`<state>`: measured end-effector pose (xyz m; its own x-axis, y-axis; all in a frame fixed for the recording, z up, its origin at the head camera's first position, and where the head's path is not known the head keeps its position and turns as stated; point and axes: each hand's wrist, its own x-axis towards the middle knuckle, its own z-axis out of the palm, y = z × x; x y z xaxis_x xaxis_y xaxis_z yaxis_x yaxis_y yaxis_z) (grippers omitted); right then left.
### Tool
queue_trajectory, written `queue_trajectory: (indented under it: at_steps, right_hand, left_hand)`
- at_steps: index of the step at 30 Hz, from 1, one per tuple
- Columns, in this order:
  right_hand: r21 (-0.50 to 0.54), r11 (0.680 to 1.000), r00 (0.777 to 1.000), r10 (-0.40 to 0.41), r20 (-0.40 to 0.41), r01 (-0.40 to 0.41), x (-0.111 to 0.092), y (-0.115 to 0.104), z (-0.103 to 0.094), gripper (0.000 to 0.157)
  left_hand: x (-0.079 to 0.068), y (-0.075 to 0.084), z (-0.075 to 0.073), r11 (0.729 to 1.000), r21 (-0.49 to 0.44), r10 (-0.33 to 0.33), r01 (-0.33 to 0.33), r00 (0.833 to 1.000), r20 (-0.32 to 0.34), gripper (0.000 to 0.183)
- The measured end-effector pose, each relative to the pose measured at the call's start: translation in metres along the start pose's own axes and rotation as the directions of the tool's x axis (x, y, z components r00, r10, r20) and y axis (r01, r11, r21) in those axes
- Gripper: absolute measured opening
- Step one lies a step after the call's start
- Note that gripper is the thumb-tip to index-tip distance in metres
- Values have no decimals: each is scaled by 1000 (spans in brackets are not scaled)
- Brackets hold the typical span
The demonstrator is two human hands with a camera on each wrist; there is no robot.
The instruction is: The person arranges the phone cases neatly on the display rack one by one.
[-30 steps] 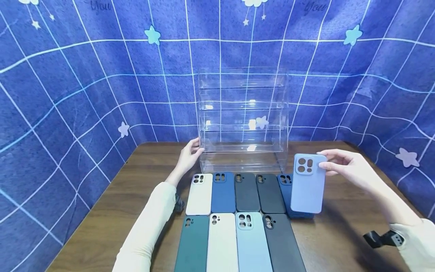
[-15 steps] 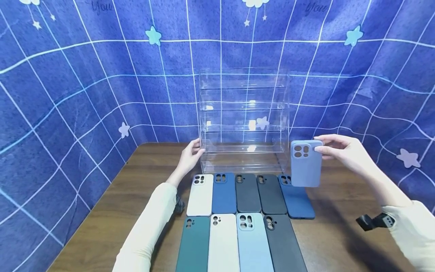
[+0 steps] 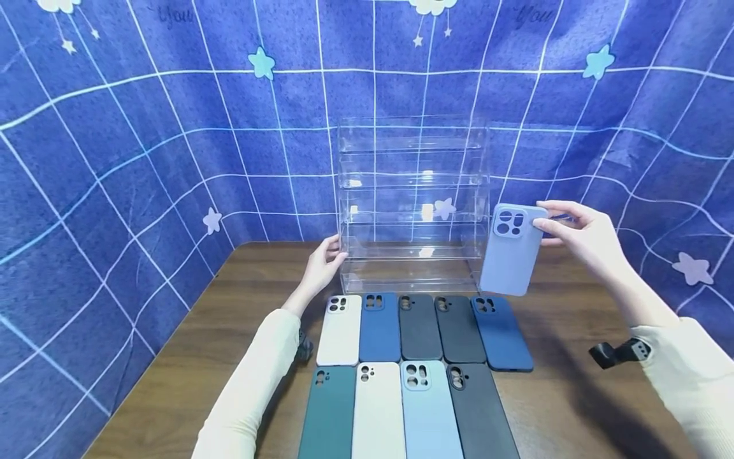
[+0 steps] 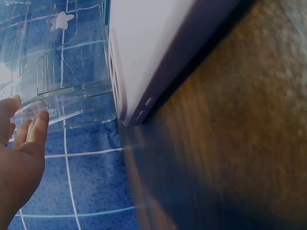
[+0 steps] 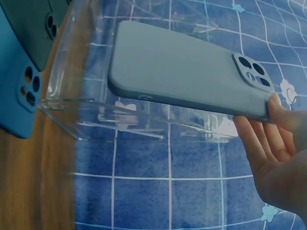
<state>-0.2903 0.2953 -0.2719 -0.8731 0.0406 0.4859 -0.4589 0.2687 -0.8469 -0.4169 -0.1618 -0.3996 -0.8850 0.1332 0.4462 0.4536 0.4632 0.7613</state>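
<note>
Pinching a periwinkle phone case, the right hand points leftward.

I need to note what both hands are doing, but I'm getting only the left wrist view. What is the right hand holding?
Observer: The right hand grips a periwinkle phone case near its camera end.
Operator: Does that case rest on the wooden table, or is it up?
Observer: It is up: the right wrist view shows it held clear of the table, close to the clear rack.
Operator: And how many cases lie on the table?
Observer: Nine in sight in the head view: five in the far row, by the rack, and four in the near row.
</note>
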Motion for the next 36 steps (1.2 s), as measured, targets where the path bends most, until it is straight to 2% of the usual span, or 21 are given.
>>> queue_trajectory:
  at_steps: [4,7,18,24,30,36]
  right_hand:
    - [199,979,998,-42,-40,50,10,-6,3,28]
    - [255,964,996,-62,-56,75,19,-12,6,28]
    - [290,953,995,-70,-76,89,47,-29,14,28]
    - [291,951,992,-78,-100,104,59,-34,18,28]
    - [301,947,990,-83,-112,113,75,-44,21,28]
    - [347,928,987,-102,-121,138,92,-55,23,27]
  left_hand:
    - [0,-1,0,1000,-4,-3,3,1000,6,49]
    - [1,-1,0,1000,-2,-4,4,1000,3,49]
    - [5,-1,-5,1000,-28,6,-6,1000,24,48]
    - [8,-1,-7,998,-51,-34,38,997,68,54]
    - [11,1,-10,998,-46,-50,53,997,62,58]
    - [13,3,-12,997,-49,-56,60,995,77,58]
